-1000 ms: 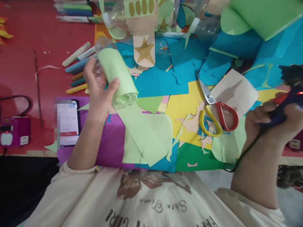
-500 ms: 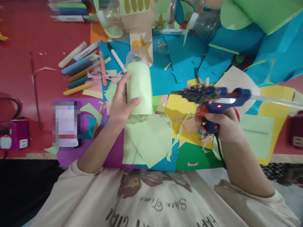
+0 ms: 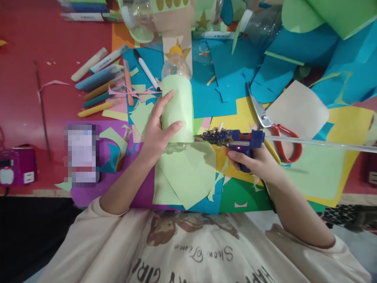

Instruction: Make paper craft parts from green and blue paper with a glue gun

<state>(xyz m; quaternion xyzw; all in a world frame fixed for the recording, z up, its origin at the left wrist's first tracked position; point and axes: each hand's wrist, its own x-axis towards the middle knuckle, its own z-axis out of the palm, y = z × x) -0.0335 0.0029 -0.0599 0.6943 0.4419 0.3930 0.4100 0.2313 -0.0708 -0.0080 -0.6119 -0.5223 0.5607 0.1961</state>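
Observation:
A clear plastic bottle (image 3: pixel 178 104) with a yellow cap lies on the paper-covered table, wrapped in light green paper. My left hand (image 3: pixel 159 131) is closed around its lower part, thumb on the green wrap. My right hand (image 3: pixel 256 163) grips a blue hot glue gun (image 3: pixel 235 138) with a red light on. The gun's nozzle points left and almost touches the lower right edge of the green wrap. A clear glue stick sticks out of the gun's back to the right.
Scissors (image 3: pixel 275 127) with red and yellow handles lie right of the gun. Crayons and markers (image 3: pixel 98 88) lie at the left on the red table. A phone (image 3: pixel 82 153) and a purple power strip (image 3: pixel 16 167) sit at the left. Coloured paper sheets and other decorated bottles (image 3: pixel 141 15) crowd the far side.
My right hand brought the glue gun in from the right and down, until its nozzle reached the bottle's wrap. My left hand turned the bottle from slanted to cap pointing away.

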